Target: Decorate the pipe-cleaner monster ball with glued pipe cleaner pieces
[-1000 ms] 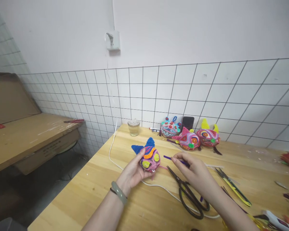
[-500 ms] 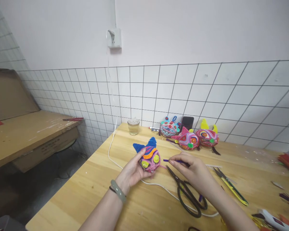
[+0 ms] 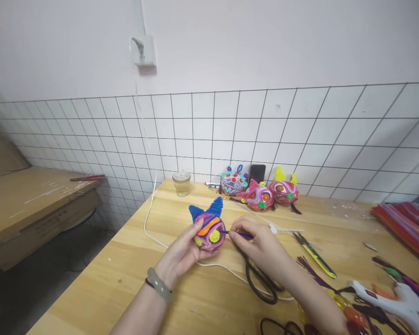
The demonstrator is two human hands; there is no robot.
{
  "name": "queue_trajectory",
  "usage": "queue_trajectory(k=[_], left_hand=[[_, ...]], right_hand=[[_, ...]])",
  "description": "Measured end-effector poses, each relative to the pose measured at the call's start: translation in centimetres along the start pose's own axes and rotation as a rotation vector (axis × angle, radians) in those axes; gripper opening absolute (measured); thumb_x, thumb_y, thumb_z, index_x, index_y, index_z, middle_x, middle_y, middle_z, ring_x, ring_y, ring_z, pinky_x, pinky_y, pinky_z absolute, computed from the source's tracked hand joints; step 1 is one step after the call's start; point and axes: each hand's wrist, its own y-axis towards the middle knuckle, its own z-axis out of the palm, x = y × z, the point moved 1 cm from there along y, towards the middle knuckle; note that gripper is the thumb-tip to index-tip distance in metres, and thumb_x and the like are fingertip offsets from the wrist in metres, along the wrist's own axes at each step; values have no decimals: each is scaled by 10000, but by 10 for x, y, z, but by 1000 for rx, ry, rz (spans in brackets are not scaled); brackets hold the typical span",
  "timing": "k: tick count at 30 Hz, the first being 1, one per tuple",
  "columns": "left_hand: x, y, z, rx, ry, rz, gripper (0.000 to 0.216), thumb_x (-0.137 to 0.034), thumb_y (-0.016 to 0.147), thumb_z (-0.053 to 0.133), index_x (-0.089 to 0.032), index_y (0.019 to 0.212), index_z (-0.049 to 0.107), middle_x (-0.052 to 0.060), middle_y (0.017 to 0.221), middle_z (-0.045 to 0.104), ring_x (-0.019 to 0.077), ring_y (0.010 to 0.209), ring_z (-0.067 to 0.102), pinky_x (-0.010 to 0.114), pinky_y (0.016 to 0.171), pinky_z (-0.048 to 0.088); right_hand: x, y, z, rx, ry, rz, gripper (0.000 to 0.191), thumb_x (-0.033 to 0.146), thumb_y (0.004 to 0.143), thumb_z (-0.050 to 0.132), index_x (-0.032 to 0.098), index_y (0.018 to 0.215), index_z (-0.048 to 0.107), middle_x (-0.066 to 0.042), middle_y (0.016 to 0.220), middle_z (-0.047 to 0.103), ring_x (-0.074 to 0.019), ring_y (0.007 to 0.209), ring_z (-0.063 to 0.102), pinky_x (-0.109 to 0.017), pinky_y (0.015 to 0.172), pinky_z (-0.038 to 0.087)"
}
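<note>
**A toy (image 3: 209, 233) with blue ears**

It is over the table (image 3: 118, 284), held in the left hand (image 3: 185, 251). The right hand (image 3: 257, 238) pinches a purple strip (image 3: 245, 235), its tip by the toy's side. Black scissors (image 3: 247, 266) lie under the right hand.

Scissors (image 3: 248, 274), tips seemingly hidden behind right hand (image 3: 261, 239); red bundle (image 3: 405, 228) cut off.

Left wrist (image 3: 169, 273): smooth grey-green bangle (image 3: 159, 284), thin dark band (image 3: 148, 282) beside it. Forearms (image 3: 302, 284) bare.
</note>
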Motion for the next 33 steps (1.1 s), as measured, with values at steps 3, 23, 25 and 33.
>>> queue_trajectory(k=[3,23,25,33], left_hand=[[2,-1,1,8,42,19,363,-325,818,603,-127,1121,582,164,1080,657,257,892,657,420,794,504],[3,-1,4,18,136,79,327,-249,778,658,-123,1077,621,153,1065,667,232,887,652,398,815,521],[2,-2,5,-8,136,100,298,-225,762,673,-128,1042,639,140,1058,672,217,875,649,379,805,525],[6,-1,9,-30,157,144,325,-232,715,716,-136,1020,657,126,1032,682,216,873,640,325,752,507]], right_hand=[[2,-1,1,12,39,-33,139,177,849,511,198,794,637,-41,867,658,-171,811,608,-277,741,464],[1,-2,2,53,72,-32,143,176,856,540,220,831,673,-60,1068,601,-182,955,591,-317,851,463],[1,-2,2,57,63,-27,142,177,855,543,223,830,675,-58,1072,598,-180,949,593,-317,849,464],[-1,-3,5,64,44,-26,146,169,853,539,219,809,668,-60,1066,596,-182,953,591,-315,846,463]])
